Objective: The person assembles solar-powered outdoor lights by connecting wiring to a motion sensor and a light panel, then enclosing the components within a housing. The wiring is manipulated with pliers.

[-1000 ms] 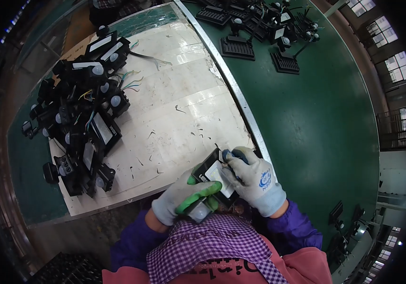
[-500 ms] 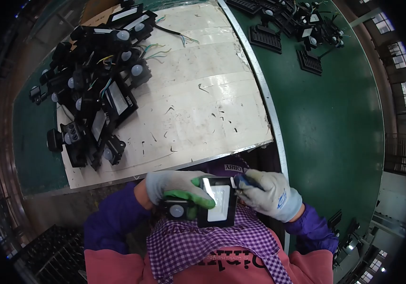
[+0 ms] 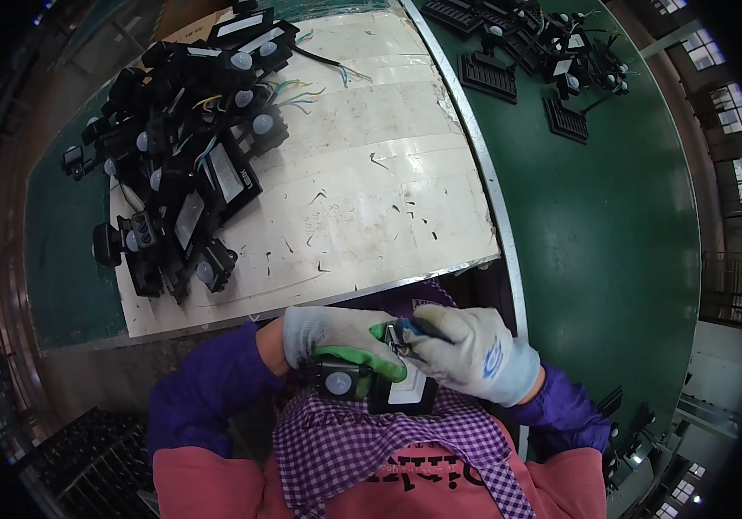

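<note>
My left hand [image 3: 349,339], in a grey and green glove, grips a black floodlight [image 3: 407,396] with a pale rectangular panel. Its sensor block with a round white dome [image 3: 339,383] sits beside the panel, below my left fingers. My right hand [image 3: 466,353], in a whitish glove, is closed round a small dark-blue and metal tool [image 3: 404,336]. The tool's metal end lies over the upper part of the floodlight, close to my left fingertips. Part of the panel is hidden under the gloves. The floodlight is held in front of the checked apron [image 3: 327,445].
A heap of black sensor floodlights [image 3: 189,156] with loose wires covers the left of the white worktop [image 3: 362,190], which bears dark scraps. More floodlights [image 3: 526,52] lie at the back of the green table [image 3: 596,242]. A metal edge [image 3: 509,251] runs between the surfaces.
My right hand and the tool have moved left, from beside the floodlight's right edge to over its upper part. My left hand has shifted slightly right with the floodlight.
</note>
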`<state>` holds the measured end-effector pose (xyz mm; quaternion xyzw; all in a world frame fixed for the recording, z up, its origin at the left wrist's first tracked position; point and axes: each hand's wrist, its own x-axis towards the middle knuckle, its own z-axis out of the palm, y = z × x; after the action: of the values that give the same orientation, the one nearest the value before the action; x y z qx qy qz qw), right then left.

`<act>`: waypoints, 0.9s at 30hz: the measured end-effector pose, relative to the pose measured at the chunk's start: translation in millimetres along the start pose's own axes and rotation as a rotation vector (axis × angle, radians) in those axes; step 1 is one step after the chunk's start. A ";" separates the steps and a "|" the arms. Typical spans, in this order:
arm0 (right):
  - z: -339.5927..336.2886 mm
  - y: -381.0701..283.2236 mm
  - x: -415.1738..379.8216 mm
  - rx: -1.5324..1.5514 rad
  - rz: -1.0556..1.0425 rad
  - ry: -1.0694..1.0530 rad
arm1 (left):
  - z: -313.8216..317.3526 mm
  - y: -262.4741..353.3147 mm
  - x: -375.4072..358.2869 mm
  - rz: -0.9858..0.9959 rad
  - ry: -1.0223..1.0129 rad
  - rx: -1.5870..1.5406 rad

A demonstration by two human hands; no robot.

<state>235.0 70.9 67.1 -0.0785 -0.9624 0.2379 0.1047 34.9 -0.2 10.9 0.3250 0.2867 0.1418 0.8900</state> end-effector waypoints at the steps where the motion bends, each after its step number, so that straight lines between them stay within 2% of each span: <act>1: -1.7 1.9 1.7 0.098 0.064 0.068 | 1.4 -0.4 -1.4 0.019 0.013 -0.026; 3: -8.0 6.7 2.0 0.286 0.199 0.208 | 12.1 12.4 -13.3 0.042 0.128 -0.176; 4: -12.6 12.4 -1.4 0.329 0.261 0.360 | 16.7 18.2 -19.2 0.059 0.184 -0.250; 5: -16.0 9.0 -7.4 0.595 0.568 0.426 | 18.5 17.5 -24.8 0.093 0.303 -0.337; 6: -18.2 5.0 -11.5 0.865 0.872 0.490 | 18.2 21.0 -29.4 0.096 0.337 -0.317; 7: -19.2 5.8 -7.8 1.016 1.003 0.546 | 18.0 24.5 -34.2 0.098 0.375 -0.297; 10: 3.9 15.0 -28.2 1.240 1.097 0.427 | 14.4 21.9 -36.9 0.153 0.387 -0.262; 12: 12.4 12.0 -28.8 1.177 1.087 0.432 | 8.4 13.5 -33.8 0.204 0.369 -0.263; 13: 13.7 10.1 -27.3 1.175 1.097 0.455 | 2.4 7.1 -30.3 0.160 0.338 -0.267; 15: 10.8 8.7 -27.2 1.199 1.172 0.475 | -2.2 -5.6 -28.7 0.269 0.371 -0.302; 19: 15.1 2.2 -25.8 1.126 1.103 0.662 | -10.5 -5.8 -28.1 0.379 0.359 -0.230; 24: 12.8 -1.4 -37.3 1.109 1.089 0.527 | -12.7 -12.2 -30.1 0.576 0.366 0.014; 27: 17.9 -3.5 -42.9 1.215 1.101 0.535 | 2.8 2.6 -31.6 0.425 0.534 -0.139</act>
<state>271.8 51.3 46.2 -0.5177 -0.4360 0.7021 0.2214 11.3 -13.5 27.6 0.2677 0.4249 0.4232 0.7541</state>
